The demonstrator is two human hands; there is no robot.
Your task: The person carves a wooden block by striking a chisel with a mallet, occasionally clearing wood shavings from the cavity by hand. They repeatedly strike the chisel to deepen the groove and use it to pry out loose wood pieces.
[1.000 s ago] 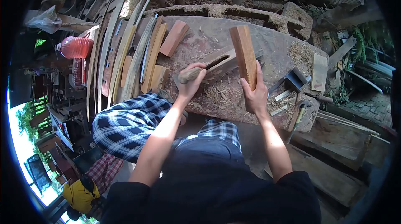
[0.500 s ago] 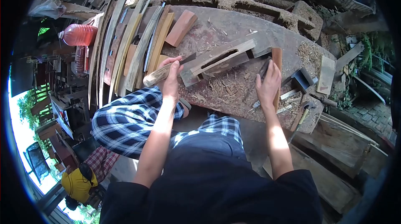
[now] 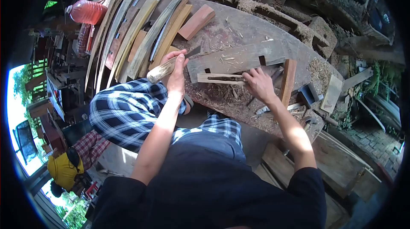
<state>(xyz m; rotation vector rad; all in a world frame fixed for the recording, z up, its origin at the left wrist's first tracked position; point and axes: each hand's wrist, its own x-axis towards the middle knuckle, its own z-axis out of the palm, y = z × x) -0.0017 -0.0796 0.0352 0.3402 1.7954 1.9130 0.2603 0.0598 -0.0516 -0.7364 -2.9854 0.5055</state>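
My left hand (image 3: pixel 176 73) is wrapped round the wooden handle of a chisel (image 3: pixel 161 71), whose dark blade points up and right. Against the right end of a slotted wooden piece (image 3: pixel 220 78) are the fingers of my right hand (image 3: pixel 259 83), closed on it. The dark slot of this piece faces up, and it lies along the near edge of a flat grey board (image 3: pixel 239 58). Two square notches show in that board, with shavings on top. Just right of my right hand stands a reddish wooden block (image 3: pixel 288 81).
Long wooden strips (image 3: pixel 139 36) lie at the left beside a second reddish block (image 3: pixel 196 22) and a pink jug (image 3: pixel 87 12). Tools, including a mallet (image 3: pixel 311 122), are at the right. A person in a yellow shirt (image 3: pixel 64 169) is at the lower left.
My right hand has moved left from beside the reddish block onto the slotted piece. That piece has turned and come nearer, baring the grey board. The view has shifted slightly.
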